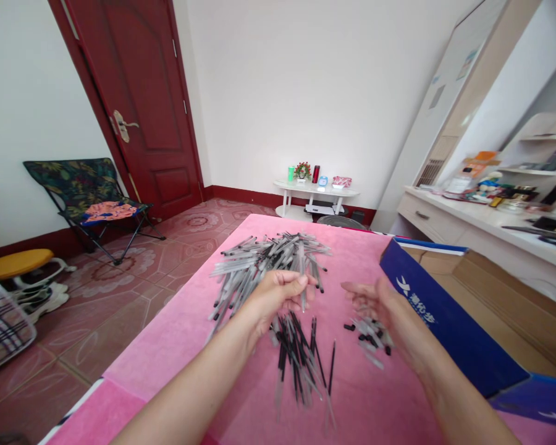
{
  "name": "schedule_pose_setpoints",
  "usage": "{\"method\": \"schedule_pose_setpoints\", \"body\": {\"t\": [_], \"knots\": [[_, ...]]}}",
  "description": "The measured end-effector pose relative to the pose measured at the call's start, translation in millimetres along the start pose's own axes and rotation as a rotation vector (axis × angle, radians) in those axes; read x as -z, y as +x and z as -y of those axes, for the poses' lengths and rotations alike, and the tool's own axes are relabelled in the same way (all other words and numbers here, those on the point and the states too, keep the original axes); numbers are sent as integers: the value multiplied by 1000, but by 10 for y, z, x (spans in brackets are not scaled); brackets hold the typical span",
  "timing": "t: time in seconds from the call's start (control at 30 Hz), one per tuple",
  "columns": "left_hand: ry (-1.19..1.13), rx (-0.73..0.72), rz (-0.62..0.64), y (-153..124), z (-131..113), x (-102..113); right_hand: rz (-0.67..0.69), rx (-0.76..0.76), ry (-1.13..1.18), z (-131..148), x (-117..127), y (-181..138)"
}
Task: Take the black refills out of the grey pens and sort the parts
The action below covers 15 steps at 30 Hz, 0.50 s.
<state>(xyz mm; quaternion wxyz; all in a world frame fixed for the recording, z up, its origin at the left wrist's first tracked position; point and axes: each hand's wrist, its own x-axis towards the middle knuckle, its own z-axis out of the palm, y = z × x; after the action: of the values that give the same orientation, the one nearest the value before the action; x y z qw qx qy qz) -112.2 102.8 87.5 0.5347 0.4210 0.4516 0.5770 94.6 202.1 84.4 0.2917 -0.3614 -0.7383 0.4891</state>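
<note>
My left hand (pixel 290 289) pinches a clear pen barrel (pixel 301 256) upright between thumb and fingers. Behind it spreads a big heap of pens (pixel 250 272), grey and translucent with dark ends. Below that hand lies a bunch of black-inked pen refills (pixel 296 355), a few of them set slightly apart on the right. My right hand (pixel 379 303) is off to the right, somewhat blurred, its fingers stretched out and nothing seen in them. It hovers over or beside a small pile of pen caps (pixel 370 337), some clear and some black, which it partly covers.
A pink cloth (pixel 176 346) covers the table. A blue open cardboard box (pixel 449 315) stands at its right side. Beyond are a white dresser (pixel 426 213) with bottles, a low white stand (pixel 315 187) by the wall, a folding chair (pixel 83 185) and a red door (pixel 139 80).
</note>
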Motion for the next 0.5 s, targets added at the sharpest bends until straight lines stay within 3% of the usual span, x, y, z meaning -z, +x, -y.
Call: {"method": "schedule_pose_setpoints", "body": {"t": [0.1,0.23,0.33,0.5], "knots": [[87,-20,36,-27,-20,-38,234,-30,386,265,-69,-124],[238,-40,85,-44,-38,-82,305,-40,543,406,-94,-212],[475,-92,90,-49,-21,-99,269,-57,562,353,-105,-192],[1129,-291,-55,-114,-19,-131,36,-59,388,184,-156,-117]]}}
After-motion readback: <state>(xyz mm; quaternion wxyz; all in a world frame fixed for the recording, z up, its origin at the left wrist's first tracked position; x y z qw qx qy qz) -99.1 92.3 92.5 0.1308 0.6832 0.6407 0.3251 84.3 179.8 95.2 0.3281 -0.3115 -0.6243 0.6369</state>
